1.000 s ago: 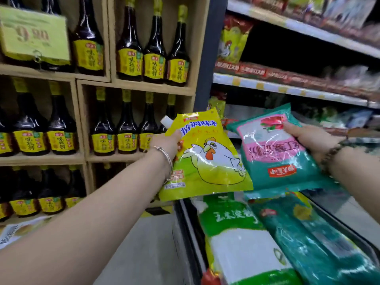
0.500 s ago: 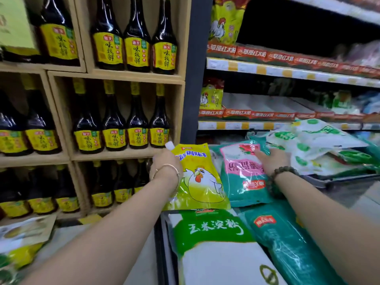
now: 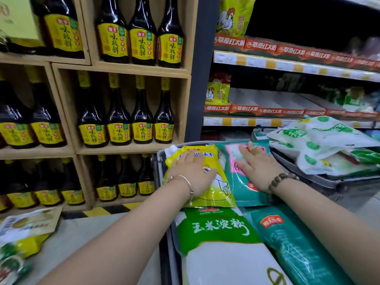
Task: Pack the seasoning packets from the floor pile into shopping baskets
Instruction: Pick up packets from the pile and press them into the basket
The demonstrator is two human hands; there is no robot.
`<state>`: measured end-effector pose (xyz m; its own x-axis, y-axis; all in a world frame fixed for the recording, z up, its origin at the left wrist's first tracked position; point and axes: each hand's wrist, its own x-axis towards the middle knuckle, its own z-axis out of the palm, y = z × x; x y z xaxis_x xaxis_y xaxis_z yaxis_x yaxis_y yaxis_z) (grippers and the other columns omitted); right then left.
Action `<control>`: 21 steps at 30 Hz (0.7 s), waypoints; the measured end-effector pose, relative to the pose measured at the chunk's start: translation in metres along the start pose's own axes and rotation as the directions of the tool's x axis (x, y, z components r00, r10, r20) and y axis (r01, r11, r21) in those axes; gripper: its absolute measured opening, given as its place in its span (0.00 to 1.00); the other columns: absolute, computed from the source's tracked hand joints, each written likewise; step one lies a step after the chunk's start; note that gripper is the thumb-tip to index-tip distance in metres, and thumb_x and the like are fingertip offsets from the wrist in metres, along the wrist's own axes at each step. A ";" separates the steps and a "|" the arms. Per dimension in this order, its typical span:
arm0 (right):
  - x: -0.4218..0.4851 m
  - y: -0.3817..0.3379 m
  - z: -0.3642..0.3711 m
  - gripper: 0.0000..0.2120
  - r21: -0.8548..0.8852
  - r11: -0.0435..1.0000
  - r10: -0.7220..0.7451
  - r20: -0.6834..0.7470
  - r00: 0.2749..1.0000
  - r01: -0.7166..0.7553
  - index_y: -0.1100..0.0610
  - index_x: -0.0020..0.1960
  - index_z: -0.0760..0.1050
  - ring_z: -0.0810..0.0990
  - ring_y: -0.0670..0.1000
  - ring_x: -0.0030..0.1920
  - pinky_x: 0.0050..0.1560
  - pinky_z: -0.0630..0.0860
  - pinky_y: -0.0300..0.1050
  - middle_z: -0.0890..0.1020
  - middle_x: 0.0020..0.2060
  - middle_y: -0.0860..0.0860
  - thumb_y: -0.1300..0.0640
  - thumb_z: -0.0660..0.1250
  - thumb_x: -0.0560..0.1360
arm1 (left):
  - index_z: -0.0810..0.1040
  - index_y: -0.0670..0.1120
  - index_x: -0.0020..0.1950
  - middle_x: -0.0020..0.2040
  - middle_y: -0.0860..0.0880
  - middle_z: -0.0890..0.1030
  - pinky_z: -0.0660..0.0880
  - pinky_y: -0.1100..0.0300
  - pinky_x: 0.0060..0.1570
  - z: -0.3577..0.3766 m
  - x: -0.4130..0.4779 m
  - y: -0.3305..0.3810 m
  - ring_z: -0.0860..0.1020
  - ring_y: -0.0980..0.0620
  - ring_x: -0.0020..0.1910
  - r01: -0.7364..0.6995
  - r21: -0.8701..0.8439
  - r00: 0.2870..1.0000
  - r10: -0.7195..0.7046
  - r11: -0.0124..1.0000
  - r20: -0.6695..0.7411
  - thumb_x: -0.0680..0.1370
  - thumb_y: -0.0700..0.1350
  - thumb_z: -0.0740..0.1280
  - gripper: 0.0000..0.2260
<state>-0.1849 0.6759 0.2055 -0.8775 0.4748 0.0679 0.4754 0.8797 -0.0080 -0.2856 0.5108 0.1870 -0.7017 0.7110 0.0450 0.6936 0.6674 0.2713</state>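
A yellow chicken-print seasoning packet (image 3: 213,190) lies flat at the far end of the grey shopping basket (image 3: 159,161). My left hand (image 3: 192,173) presses on it with straight fingers. Beside it lies a teal and pink packet (image 3: 240,179), with my right hand (image 3: 257,167) flat on top, fingers spread. Nearer to me the basket holds a green and white starch bag (image 3: 218,239) and a teal bag (image 3: 292,243).
A second basket (image 3: 320,179) at the right is heaped with white and green packets (image 3: 320,140). Loose packets (image 3: 22,237) lie on the floor at the lower left. Wooden shelves of dark sauce bottles (image 3: 119,118) stand ahead, store shelving (image 3: 287,66) at the right.
Both hands have lowered the two packets from the air into the far end of the basket. The grips have loosened and the palms now lie flat on the packets.
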 end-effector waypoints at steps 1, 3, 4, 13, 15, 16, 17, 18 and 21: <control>0.000 0.000 0.002 0.28 -0.021 1.000 0.000 0.009 1.000 0.000 0.48 0.77 0.43 0.44 0.54 0.76 0.75 0.47 0.56 0.42 0.77 0.53 0.41 0.43 0.80 | 0.48 0.48 0.78 0.78 0.46 0.46 0.48 0.50 0.74 0.001 -0.001 -0.001 0.46 0.47 0.77 0.002 0.000 1.000 -0.002 1.000 -0.004 0.80 0.61 0.49 0.30; -0.002 -0.001 0.004 0.28 -0.071 0.997 -0.004 0.010 1.000 0.004 0.47 0.77 0.40 0.42 0.54 0.76 0.75 0.45 0.56 0.40 0.76 0.52 0.40 0.41 0.80 | 0.47 0.48 0.78 0.78 0.46 0.45 0.48 0.49 0.74 0.002 -0.001 0.000 0.46 0.47 0.77 -0.005 0.016 1.000 0.005 1.000 -0.001 0.80 0.61 0.49 0.30; -0.004 -0.002 0.005 0.28 -0.090 0.996 -0.007 0.012 1.000 0.008 0.46 0.77 0.40 0.41 0.55 0.76 0.74 0.45 0.57 0.40 0.76 0.52 0.40 0.41 0.80 | 0.47 0.48 0.78 0.78 0.46 0.45 0.48 0.49 0.74 0.003 -0.002 0.001 0.45 0.46 0.77 -0.006 0.026 1.000 0.006 1.000 0.003 0.80 0.61 0.49 0.30; -0.008 -0.012 0.005 0.28 -0.231 0.973 0.011 0.042 0.999 -0.001 0.44 0.76 0.39 0.40 0.56 0.76 0.74 0.43 0.60 0.39 0.76 0.52 0.38 0.39 0.79 | 0.47 0.48 0.78 0.78 0.46 0.44 0.47 0.49 0.75 0.002 -0.008 0.001 0.45 0.47 0.77 0.017 0.015 1.000 -0.017 1.000 0.005 0.80 0.61 0.48 0.30; -0.006 -0.016 0.003 0.28 -0.251 0.968 0.030 0.053 0.998 -0.015 0.43 0.76 0.39 0.40 0.56 0.76 0.74 0.44 0.61 0.39 0.76 0.52 0.38 0.39 0.79 | 0.47 0.48 0.78 0.78 0.46 0.44 0.47 0.49 0.74 0.001 -0.010 0.000 0.45 0.48 0.77 0.018 -0.003 1.000 -0.018 1.000 0.003 0.80 0.61 0.48 0.30; -0.005 -0.018 0.002 0.28 -0.258 0.966 0.038 0.065 0.997 -0.020 0.43 0.76 0.39 0.41 0.56 0.76 0.74 0.45 0.61 0.39 0.76 0.51 0.37 0.39 0.79 | 0.47 0.48 0.78 0.78 0.46 0.44 0.47 0.49 0.74 0.001 -0.011 -0.002 0.45 0.48 0.77 0.015 -0.017 1.000 -0.015 1.000 0.003 0.80 0.61 0.48 0.30; -0.004 -0.020 0.000 0.28 -0.260 0.965 0.046 0.083 0.995 -0.023 0.43 0.76 0.39 0.41 0.56 0.76 0.74 0.45 0.61 0.40 0.76 0.51 0.37 0.40 0.79 | 0.47 0.48 0.78 0.78 0.46 0.44 0.47 0.48 0.74 0.001 -0.012 -0.003 0.45 0.47 0.77 0.010 -0.028 1.000 -0.010 1.000 0.004 0.80 0.61 0.48 0.30; -0.002 -0.022 -0.003 0.28 -0.261 0.965 0.053 0.101 0.993 -0.025 0.43 0.76 0.39 0.42 0.56 0.76 0.74 0.46 0.61 0.40 0.76 0.52 0.38 0.40 0.79 | 0.48 0.48 0.78 0.78 0.46 0.45 0.47 0.48 0.74 0.000 -0.014 -0.005 0.45 0.47 0.77 0.004 -0.033 1.000 -0.004 0.999 0.005 0.80 0.60 0.48 0.29; 0.004 -0.030 -0.012 0.28 -0.264 0.964 0.073 0.134 0.988 -0.035 0.46 0.77 0.44 0.49 0.56 0.76 0.74 0.50 0.60 0.46 0.77 0.53 0.39 0.44 0.80 | 0.51 0.47 0.77 0.78 0.45 0.49 0.50 0.49 0.73 -0.006 -0.022 -0.013 0.48 0.46 0.76 -0.039 -0.069 0.999 0.041 0.997 0.025 0.80 0.59 0.49 0.28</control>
<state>-0.2021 0.6507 0.2183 -0.8411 0.5366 -0.0673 0.5058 0.8246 0.2532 -0.2802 0.4845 0.1886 -0.6688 0.7428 0.0320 0.7074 0.6224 0.3350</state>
